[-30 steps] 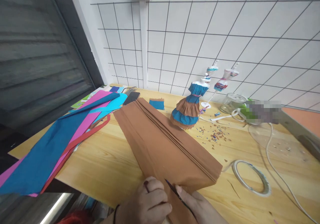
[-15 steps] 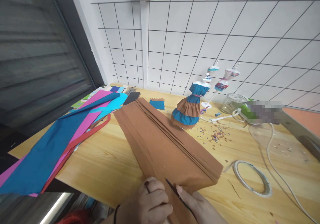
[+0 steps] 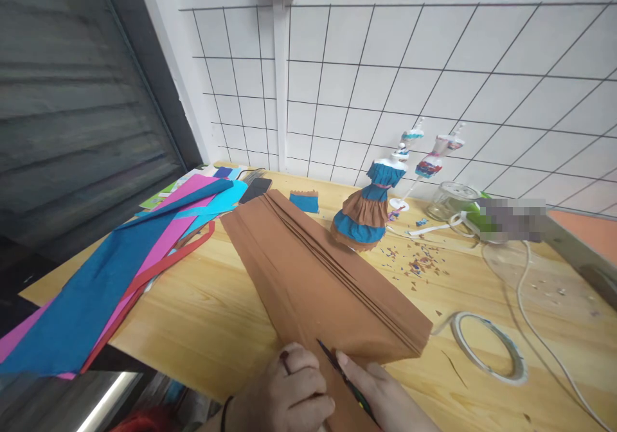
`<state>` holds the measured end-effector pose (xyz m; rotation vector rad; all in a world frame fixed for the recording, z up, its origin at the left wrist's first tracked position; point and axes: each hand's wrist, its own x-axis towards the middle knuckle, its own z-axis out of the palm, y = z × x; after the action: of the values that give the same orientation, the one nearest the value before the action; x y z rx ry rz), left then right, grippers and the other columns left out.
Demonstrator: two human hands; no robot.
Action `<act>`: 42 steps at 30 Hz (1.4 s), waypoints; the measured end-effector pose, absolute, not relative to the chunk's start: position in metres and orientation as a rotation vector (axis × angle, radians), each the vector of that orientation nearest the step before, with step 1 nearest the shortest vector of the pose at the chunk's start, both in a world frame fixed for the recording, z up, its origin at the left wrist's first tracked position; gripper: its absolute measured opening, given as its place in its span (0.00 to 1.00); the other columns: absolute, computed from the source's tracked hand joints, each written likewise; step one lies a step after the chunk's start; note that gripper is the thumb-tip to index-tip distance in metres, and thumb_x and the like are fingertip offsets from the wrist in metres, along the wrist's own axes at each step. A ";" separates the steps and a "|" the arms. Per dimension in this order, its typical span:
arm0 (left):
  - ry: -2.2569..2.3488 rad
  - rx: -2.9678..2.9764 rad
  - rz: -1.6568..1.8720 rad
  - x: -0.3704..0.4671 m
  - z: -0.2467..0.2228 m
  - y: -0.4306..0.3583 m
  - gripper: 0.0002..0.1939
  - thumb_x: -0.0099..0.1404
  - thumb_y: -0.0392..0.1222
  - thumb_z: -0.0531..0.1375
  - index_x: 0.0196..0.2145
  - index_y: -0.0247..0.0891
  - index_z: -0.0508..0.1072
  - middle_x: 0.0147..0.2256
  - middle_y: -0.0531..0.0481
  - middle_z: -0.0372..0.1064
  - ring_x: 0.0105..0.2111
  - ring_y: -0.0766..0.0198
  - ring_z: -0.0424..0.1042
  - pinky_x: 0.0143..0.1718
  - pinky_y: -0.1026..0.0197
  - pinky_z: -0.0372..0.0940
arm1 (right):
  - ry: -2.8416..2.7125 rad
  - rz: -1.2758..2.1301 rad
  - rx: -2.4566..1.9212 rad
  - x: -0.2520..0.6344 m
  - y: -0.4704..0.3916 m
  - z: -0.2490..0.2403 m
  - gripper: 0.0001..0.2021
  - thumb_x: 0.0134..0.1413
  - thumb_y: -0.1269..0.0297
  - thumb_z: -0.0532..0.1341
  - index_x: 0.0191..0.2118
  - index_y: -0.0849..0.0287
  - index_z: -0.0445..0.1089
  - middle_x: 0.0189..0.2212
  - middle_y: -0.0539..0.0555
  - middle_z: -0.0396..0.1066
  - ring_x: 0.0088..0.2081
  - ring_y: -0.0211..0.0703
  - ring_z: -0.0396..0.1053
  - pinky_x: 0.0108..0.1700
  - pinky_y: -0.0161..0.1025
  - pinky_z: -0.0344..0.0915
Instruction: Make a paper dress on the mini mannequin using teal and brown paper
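Note:
A large folded sheet of brown crepe paper (image 3: 299, 271) runs slantwise over the table to its front edge. My left hand (image 3: 296, 387), with a ring and a dark wristband, is closed on the near edge of this paper. Close beside it, my right hand (image 3: 378, 390) grips scissors (image 3: 332, 360), whose dark blades point away from me over the brown paper. Their handles show a bit of green and yellow, mostly hidden by the hand. Behind the paper stands a small dress form (image 3: 378, 204) in a ruffled blue and brown paper dress.
Blue (image 3: 110, 271), pink and red paper strips lie at left, overhanging the edge. A tape roll (image 3: 491, 348) and a white cord (image 3: 523, 297) lie at right. Paper scraps (image 3: 421, 261), a glass jar (image 3: 453, 199), two more small forms, a phone (image 3: 257, 189) and a blue-brown piece (image 3: 304, 202) are farther back.
The scissors have shifted slightly, and more of their green and yellow handle shows. The view has tilted a little; both hands stay at the brown paper.

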<state>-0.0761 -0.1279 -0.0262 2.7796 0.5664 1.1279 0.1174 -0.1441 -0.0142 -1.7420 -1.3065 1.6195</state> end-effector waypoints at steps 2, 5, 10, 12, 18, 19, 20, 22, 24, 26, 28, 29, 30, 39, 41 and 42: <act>0.564 2.777 1.116 -0.077 -0.026 -0.128 0.10 0.64 0.29 0.51 0.29 0.34 0.70 0.24 0.51 0.64 0.30 0.64 0.60 0.34 0.60 0.58 | -1.398 1.581 -1.763 0.116 -0.142 -0.013 0.40 0.41 0.29 0.52 0.37 0.64 0.78 0.32 0.61 0.75 0.41 0.55 0.70 0.46 0.41 0.62; 0.581 2.773 1.115 -0.076 -0.025 -0.128 0.11 0.64 0.30 0.51 0.29 0.34 0.70 0.24 0.51 0.64 0.31 0.64 0.61 0.34 0.60 0.58 | -1.398 1.599 -1.752 0.114 -0.142 -0.007 0.40 0.44 0.30 0.50 0.38 0.66 0.77 0.34 0.62 0.76 0.41 0.54 0.70 0.48 0.42 0.61; 0.585 2.779 1.121 -0.075 -0.025 -0.128 0.10 0.65 0.30 0.52 0.29 0.35 0.70 0.24 0.51 0.64 0.31 0.65 0.61 0.36 0.61 0.59 | -1.321 1.656 -1.697 0.113 -0.142 -0.001 0.35 0.49 0.36 0.53 0.43 0.67 0.76 0.36 0.60 0.76 0.44 0.53 0.70 0.50 0.41 0.61; 0.585 2.784 1.122 -0.075 -0.026 -0.127 0.09 0.65 0.31 0.52 0.29 0.35 0.70 0.24 0.52 0.64 0.31 0.65 0.61 0.36 0.61 0.58 | -1.329 1.639 -1.693 0.115 -0.143 -0.002 0.34 0.49 0.36 0.55 0.44 0.64 0.76 0.36 0.59 0.77 0.45 0.53 0.69 0.51 0.40 0.61; 0.601 2.786 1.134 -0.075 -0.026 -0.128 0.10 0.65 0.31 0.51 0.29 0.36 0.69 0.23 0.52 0.64 0.29 0.65 0.61 0.35 0.61 0.59 | -1.369 1.604 -1.676 0.119 -0.143 -0.014 0.32 0.49 0.36 0.54 0.43 0.62 0.76 0.34 0.58 0.76 0.45 0.53 0.69 0.51 0.40 0.60; 0.599 2.788 1.132 -0.075 -0.025 -0.128 0.10 0.65 0.31 0.52 0.29 0.36 0.69 0.23 0.52 0.64 0.29 0.65 0.61 0.35 0.61 0.59 | -1.361 1.597 -1.695 0.118 -0.143 -0.015 0.33 0.48 0.35 0.54 0.41 0.63 0.76 0.33 0.58 0.76 0.44 0.53 0.69 0.51 0.41 0.60; 0.596 2.788 1.124 -0.075 -0.025 -0.128 0.09 0.65 0.31 0.52 0.29 0.36 0.69 0.23 0.52 0.64 0.30 0.65 0.62 0.35 0.61 0.59 | -1.347 1.588 -1.726 0.116 -0.142 -0.017 0.34 0.47 0.34 0.54 0.38 0.64 0.76 0.32 0.59 0.75 0.43 0.53 0.70 0.50 0.41 0.61; 0.577 2.788 1.113 -0.075 -0.025 -0.128 0.09 0.64 0.30 0.52 0.30 0.35 0.69 0.24 0.52 0.64 0.30 0.65 0.62 0.34 0.61 0.59 | -1.314 1.599 -1.745 0.111 -0.139 -0.017 0.36 0.44 0.31 0.53 0.33 0.66 0.76 0.31 0.59 0.74 0.40 0.53 0.70 0.47 0.42 0.62; 0.575 2.791 1.111 -0.076 -0.027 -0.128 0.08 0.64 0.30 0.52 0.30 0.35 0.70 0.24 0.52 0.64 0.30 0.65 0.62 0.34 0.61 0.59 | -1.260 1.639 -1.706 0.106 -0.137 -0.014 0.37 0.42 0.30 0.54 0.30 0.66 0.76 0.29 0.59 0.74 0.38 0.52 0.70 0.44 0.40 0.63; 0.585 2.805 1.127 -0.076 -0.031 -0.128 0.07 0.63 0.31 0.53 0.30 0.36 0.70 0.23 0.52 0.64 0.30 0.65 0.62 0.34 0.61 0.59 | -1.212 1.686 -1.630 0.102 -0.135 -0.009 0.35 0.42 0.32 0.55 0.28 0.65 0.75 0.29 0.58 0.74 0.38 0.50 0.70 0.41 0.38 0.64; 0.596 2.826 1.142 -0.076 -0.034 -0.129 0.06 0.62 0.31 0.54 0.29 0.36 0.69 0.22 0.53 0.62 0.29 0.65 0.62 0.34 0.61 0.58 | -1.188 1.700 -1.598 0.099 -0.135 -0.004 0.32 0.44 0.34 0.56 0.28 0.65 0.76 0.30 0.58 0.74 0.37 0.49 0.70 0.41 0.36 0.64; 0.602 2.833 1.138 -0.076 -0.035 -0.129 0.06 0.62 0.31 0.54 0.29 0.37 0.69 0.22 0.53 0.61 0.28 0.65 0.62 0.33 0.61 0.58 | -1.183 1.706 -1.589 0.099 -0.134 -0.002 0.32 0.44 0.35 0.57 0.29 0.65 0.76 0.30 0.57 0.74 0.38 0.48 0.70 0.41 0.36 0.64; 0.604 2.835 1.125 -0.076 -0.035 -0.129 0.07 0.62 0.31 0.54 0.29 0.37 0.69 0.22 0.53 0.61 0.28 0.65 0.62 0.33 0.61 0.58 | -1.176 1.726 -1.568 0.099 -0.134 -0.001 0.31 0.45 0.35 0.57 0.29 0.64 0.76 0.29 0.57 0.74 0.38 0.48 0.69 0.40 0.36 0.64; 0.553 2.822 1.179 -0.074 -0.025 -0.126 0.09 0.65 0.33 0.54 0.28 0.35 0.69 0.22 0.53 0.63 0.30 0.65 0.62 0.34 0.61 0.58 | -1.220 1.827 -1.380 0.098 -0.129 0.000 0.35 0.45 0.33 0.55 0.32 0.66 0.77 0.26 0.56 0.74 0.36 0.48 0.69 0.40 0.37 0.64; 0.566 2.824 1.164 -0.074 -0.026 -0.126 0.08 0.65 0.34 0.54 0.28 0.35 0.69 0.22 0.53 0.63 0.30 0.65 0.62 0.34 0.61 0.58 | -1.242 1.778 -1.435 0.097 -0.129 0.002 0.34 0.45 0.34 0.55 0.30 0.66 0.77 0.27 0.56 0.74 0.37 0.48 0.68 0.41 0.37 0.63; 0.566 2.818 1.156 -0.075 -0.026 -0.126 0.08 0.66 0.34 0.54 0.29 0.35 0.70 0.23 0.53 0.64 0.30 0.65 0.63 0.34 0.61 0.58 | -1.236 1.756 -1.469 0.096 -0.128 0.002 0.33 0.44 0.34 0.56 0.30 0.65 0.77 0.27 0.56 0.74 0.36 0.48 0.68 0.41 0.37 0.63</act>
<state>-0.0745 -0.1260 -0.0264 2.8180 0.5660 1.1556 0.0959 -0.1285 0.0024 -1.4695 -1.2356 1.7559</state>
